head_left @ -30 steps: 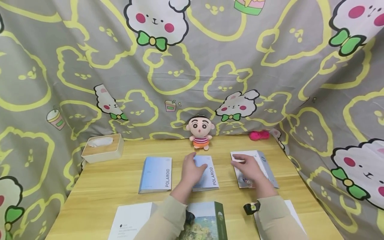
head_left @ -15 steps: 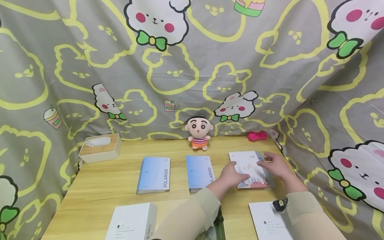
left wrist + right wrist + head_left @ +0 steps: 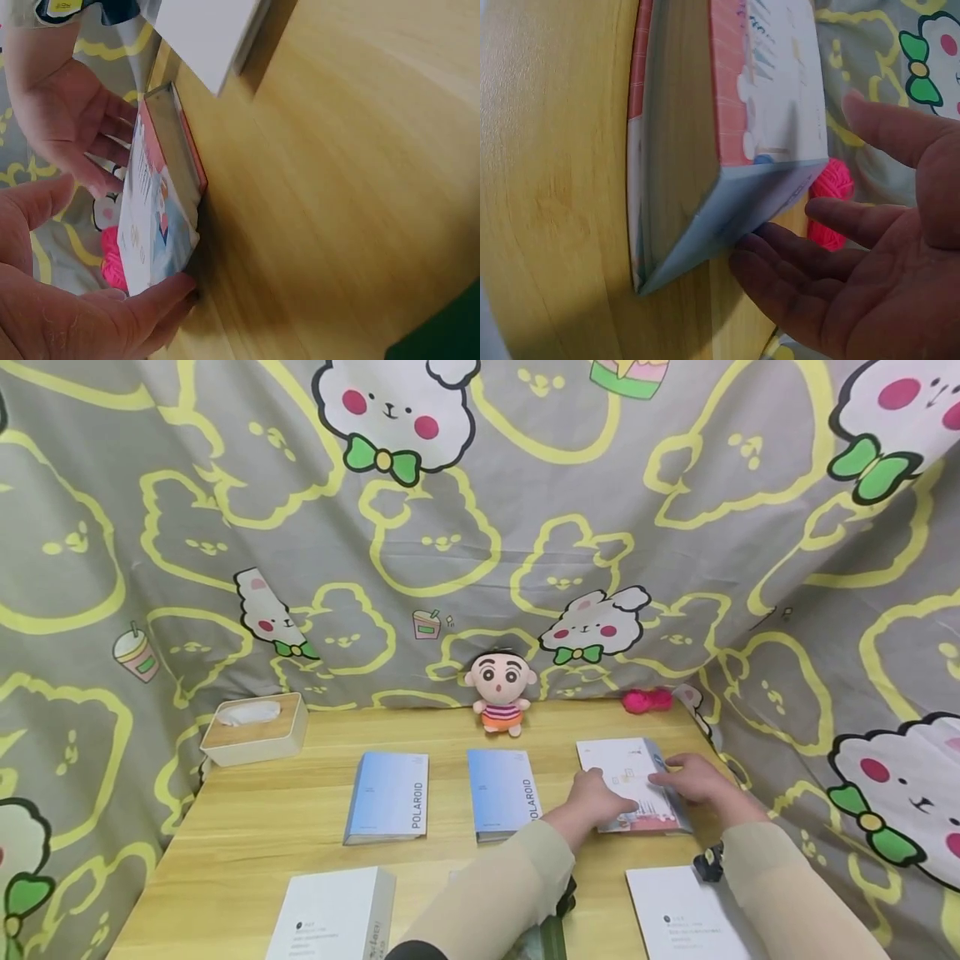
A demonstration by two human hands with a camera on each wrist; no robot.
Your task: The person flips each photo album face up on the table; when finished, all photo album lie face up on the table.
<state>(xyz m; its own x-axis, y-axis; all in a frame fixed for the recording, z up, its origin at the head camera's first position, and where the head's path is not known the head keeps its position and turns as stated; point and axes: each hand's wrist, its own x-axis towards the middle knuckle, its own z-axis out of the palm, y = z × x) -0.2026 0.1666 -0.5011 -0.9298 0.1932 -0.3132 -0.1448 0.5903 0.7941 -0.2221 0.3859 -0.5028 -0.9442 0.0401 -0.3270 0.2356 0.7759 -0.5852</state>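
We see the two hands apart, one on either side of a thick book (image 3: 617,760). The left hand (image 3: 595,799) lays its loosely extended fingers against the book's left side, its thumb lifted clear above the cover. The right hand (image 3: 701,779) spreads thumb from fingers beside the spine (image 3: 724,221); from the right wrist view, we cannot quite tell whether its fingertips touch or stop just short.

The book lies flat at the right of the back row on the wooden bench (image 3: 247,835), white cover up. Its long axis runs away from us, the far end leaning slightly left. The pale blue-grey spine faces right, and the reddish end with the page edges points towards us.

Left of it we find two blue POLAROID books, the middle one (image 3: 501,785) and the leftmost one (image 3: 386,793). Nearer us are a white book (image 3: 678,914) on the right, a thick white volume (image 3: 326,910) on the left and, mostly hidden under the left sleeve (image 3: 498,893), a green-edged book (image 3: 553,939).

Along the back we see a tissue box (image 3: 288,739), a doll (image 3: 501,693) and pink yarn (image 3: 647,700) before a patterned curtain (image 3: 300,543).
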